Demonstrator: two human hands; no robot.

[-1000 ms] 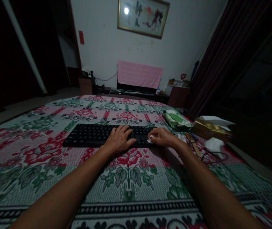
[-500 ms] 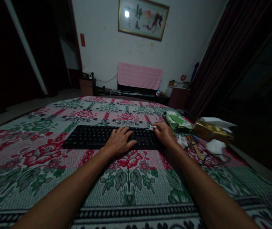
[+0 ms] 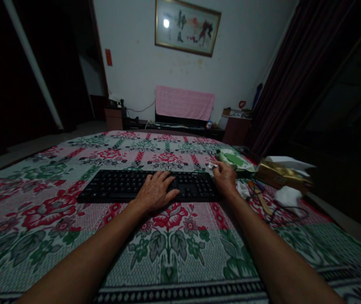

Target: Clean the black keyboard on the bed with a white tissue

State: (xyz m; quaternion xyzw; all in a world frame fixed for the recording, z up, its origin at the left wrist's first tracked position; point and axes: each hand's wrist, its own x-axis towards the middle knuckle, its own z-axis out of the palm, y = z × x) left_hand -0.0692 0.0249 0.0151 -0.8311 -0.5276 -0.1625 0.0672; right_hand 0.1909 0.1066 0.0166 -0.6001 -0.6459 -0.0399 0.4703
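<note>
A black keyboard lies across a flowered bedspread. My left hand rests flat on the middle keys with its fingers spread. At the keyboard's far right corner, my right hand pinches a small white wad, which looks like tissue. The room is dim, so the wad's detail is hard to read.
A green and white packet lies just beyond my right hand. Further right sit a gold tissue box, a white crumpled tissue, a dark cable and a stick-like item. A pink-covered screen stands by the far wall.
My right hand has slid with the white wad from the keyboard's front right area to its far right corner. The left hand has stayed put on the keys.
</note>
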